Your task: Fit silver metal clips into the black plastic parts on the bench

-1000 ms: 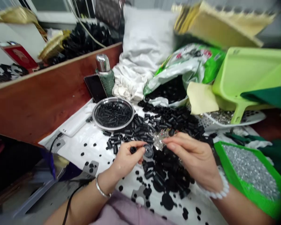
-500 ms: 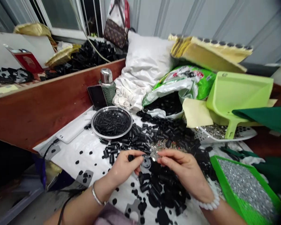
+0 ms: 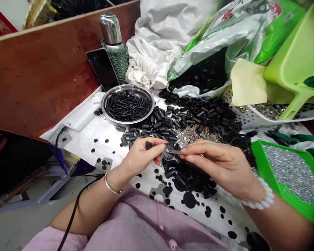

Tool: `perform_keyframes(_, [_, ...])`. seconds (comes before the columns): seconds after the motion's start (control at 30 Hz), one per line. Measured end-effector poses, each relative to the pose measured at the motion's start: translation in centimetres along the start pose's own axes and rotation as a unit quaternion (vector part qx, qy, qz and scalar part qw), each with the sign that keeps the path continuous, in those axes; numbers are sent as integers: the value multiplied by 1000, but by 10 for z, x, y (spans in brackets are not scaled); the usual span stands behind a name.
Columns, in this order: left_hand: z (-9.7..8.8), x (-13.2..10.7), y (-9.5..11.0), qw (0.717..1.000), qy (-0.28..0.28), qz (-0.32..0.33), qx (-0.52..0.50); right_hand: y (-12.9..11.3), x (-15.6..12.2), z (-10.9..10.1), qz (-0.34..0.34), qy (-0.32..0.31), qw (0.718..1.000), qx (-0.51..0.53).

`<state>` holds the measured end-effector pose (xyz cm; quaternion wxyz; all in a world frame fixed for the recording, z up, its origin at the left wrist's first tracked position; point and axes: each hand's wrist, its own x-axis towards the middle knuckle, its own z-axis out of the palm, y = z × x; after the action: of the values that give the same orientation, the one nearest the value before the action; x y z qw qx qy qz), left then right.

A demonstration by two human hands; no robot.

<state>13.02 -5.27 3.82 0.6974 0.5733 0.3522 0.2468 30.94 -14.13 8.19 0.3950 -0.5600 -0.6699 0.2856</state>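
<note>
While the two hands meet over a white spotted sheet (image 3: 94, 134), the left hand (image 3: 138, 157) is curled, thumb and fingers pinching a small black sleeve (image 3: 148, 145). The right hand (image 3: 214, 164) is nearly closed, thumb and forefinger pinching a thin metal strip (image 3: 174, 152), its tip just beside a round black ribbed disc (image 3: 167, 155); can't tell which hand has the disc. Loose black tubes (image 3: 188, 118) heaped at twelve o'clock, steel dish (image 3: 128, 85) of black springs (image 3: 128, 104) at eleven, green tray (image 3: 256, 153) of silver bits (image 3: 290, 170) at three.

Reddish-brown wooden partition (image 3: 42, 76), grey concrete floor (image 3: 13, 223)
</note>
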Motion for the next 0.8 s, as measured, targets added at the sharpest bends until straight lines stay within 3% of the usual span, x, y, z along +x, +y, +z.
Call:
perform_keyframes(0.4, [1, -10, 6, 998, 12, 9, 60, -6, 1, 12, -136, -47, 975, -169])
perform_keyframes(0.67, [3, -12, 3, 993, 48, 51, 98, -5, 4, 24, -128, -22, 969, -212])
perform_keyframes(0.8, [2, -11, -3, 995, 51, 49, 68, 0, 5, 34, -164, 0, 952, -257])
